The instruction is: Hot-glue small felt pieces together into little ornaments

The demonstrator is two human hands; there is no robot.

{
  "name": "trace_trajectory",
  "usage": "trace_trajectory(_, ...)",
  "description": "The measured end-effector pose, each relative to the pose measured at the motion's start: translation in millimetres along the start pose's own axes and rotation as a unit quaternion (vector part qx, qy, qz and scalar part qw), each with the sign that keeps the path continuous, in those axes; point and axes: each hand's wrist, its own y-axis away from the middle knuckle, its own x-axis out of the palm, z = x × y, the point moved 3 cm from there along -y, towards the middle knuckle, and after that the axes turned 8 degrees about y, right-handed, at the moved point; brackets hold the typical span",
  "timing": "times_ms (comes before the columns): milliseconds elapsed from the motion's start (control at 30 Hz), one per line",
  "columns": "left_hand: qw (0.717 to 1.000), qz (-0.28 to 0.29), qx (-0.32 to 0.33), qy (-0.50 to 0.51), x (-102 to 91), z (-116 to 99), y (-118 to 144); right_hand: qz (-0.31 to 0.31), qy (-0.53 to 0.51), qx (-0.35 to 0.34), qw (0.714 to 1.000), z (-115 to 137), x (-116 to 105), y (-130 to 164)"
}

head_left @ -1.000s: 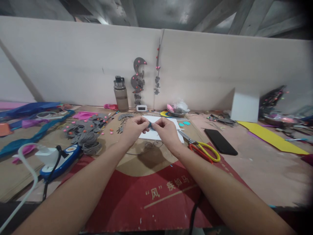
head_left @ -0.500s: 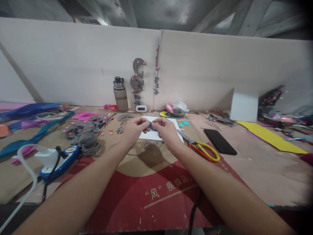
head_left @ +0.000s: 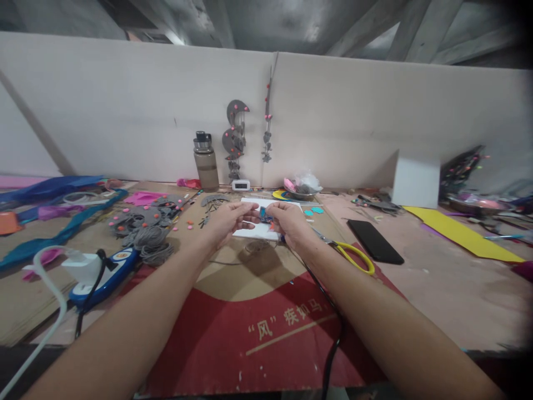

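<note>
Head view: the left hand [head_left: 227, 219] and right hand [head_left: 287, 221] meet over a white sheet [head_left: 258, 230] on the tabletop [head_left: 437, 289], each pinching one end of a small blue piece [head_left: 265, 214], so it is steadied between the fingertips. Scissors [head_left: 350, 256] lie just right of the wrist, within reach.

Small blue piece [head_left: 264, 213] between the fingers [head_left: 250, 209], too small to identify
</note>
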Motion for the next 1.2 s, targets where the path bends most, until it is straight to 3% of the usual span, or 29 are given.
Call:
trace_trajectory(333, 0.986, 0.018, 0.07, -0.153, 2.7, -1, 2, -0.005, 0.151, -0.086, 0.985, 1, 1, 1)
trace_trajectory(533, 0.976, 0.008, 0.097, -0.195, 4.8, -4, 4, -0.003, 0.239, -0.142, 0.96, 12, 2, 10)
trace_trajectory(667, 0.977, -0.042, 0.108, -0.18, 1.5, -4, 2, -0.007, 0.242, -0.174, 0.954, 9, 4, 10)
trace_trajectory(833, 0.979, -0.12, 0.129, -0.102, -6.0, -5, -2, 0.03, 0.207, -0.176, 0.962, -1, 11, 9)
trace_trajectory(1033, 0.975, -0.15, 0.142, -0.083, -14.2, -5, -6, 0.032, 0.214, -0.16, 0.963, 1, 13, 13)
trace_trajectory(1200, 0.959, -0.189, 0.19, -0.094, -36.0, -8, -11, 0.04, 0.234, -0.14, 0.961, 0, 11, 8)
